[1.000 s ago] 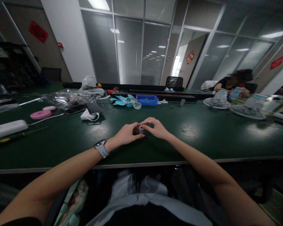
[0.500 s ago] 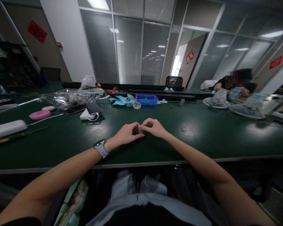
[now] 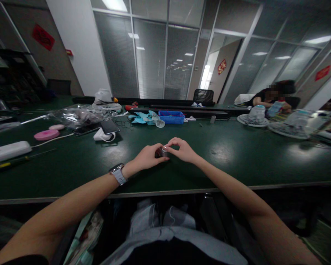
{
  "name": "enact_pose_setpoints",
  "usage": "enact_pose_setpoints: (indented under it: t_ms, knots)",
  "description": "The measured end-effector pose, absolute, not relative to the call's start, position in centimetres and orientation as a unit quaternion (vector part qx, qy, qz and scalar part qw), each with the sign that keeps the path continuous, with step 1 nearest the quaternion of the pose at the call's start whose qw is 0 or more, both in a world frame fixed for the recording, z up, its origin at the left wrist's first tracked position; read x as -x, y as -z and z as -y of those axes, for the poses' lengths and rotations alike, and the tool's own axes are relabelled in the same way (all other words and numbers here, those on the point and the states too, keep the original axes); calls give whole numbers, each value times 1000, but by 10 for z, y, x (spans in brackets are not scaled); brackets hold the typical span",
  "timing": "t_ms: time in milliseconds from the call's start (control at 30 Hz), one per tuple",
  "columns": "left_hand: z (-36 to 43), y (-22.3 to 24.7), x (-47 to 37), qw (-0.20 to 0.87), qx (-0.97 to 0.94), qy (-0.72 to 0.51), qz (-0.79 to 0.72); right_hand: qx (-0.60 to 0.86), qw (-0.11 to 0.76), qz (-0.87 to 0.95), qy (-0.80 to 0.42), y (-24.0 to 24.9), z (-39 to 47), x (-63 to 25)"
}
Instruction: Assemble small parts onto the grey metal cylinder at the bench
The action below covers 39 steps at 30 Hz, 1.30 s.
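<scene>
A small grey metal cylinder (image 3: pixel 164 153) stands at the middle of the green table, partly covered by fingers. My left hand (image 3: pixel 148 157) wraps round it from the left, thumb in front and fingers behind. From the right, my right hand (image 3: pixel 180 150) reaches to its top, with thumb and index finger pinched together at the rim. Whatever lies between those fingertips is too small to make out. A similar grey cylinder (image 3: pixel 213 119) stands further back, to the right.
Behind my hands are a blue plastic tray (image 3: pixel 171 117), light-blue fan blades (image 3: pixel 145 117) and a white charger (image 3: pixel 104 135). Clear plastic bags (image 3: pixel 79 115) and a power strip (image 3: pixel 9 152) lie left. Fan guards (image 3: pixel 253 120) sit right, near a seated person (image 3: pixel 276 97).
My right fingertips have shifted very slightly at the cylinder's top, showing a bit more of its rim. My left hand stays in place.
</scene>
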State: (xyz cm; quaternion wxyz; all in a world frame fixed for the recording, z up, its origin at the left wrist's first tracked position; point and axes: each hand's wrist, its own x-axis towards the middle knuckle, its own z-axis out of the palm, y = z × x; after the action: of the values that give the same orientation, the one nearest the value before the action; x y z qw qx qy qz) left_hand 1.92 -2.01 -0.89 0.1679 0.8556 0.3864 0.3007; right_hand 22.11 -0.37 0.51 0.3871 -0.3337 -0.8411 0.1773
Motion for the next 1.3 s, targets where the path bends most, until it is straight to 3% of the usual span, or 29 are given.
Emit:
enact_pose_setpoints:
  t_ms: [367,633,967,1100,1300]
  knots:
    - [21,9,-20,156,-855,-300,-393,353,396,824,-199,-5,-13,-235]
    - [23,7,-20,147,-854,-298,-401,376,169,899,-151,7,-36,-274]
    - [23,7,-19,147,-855,-294,-402,369,152,901,-171,6,-35,-275]
    - [24,6,-19,152,-855,-293,-400,340,179,907,-175,4,-30,-269]
    - [23,7,-19,157,-859,-295,-387,316,396,840,-193,-3,-9,-242]
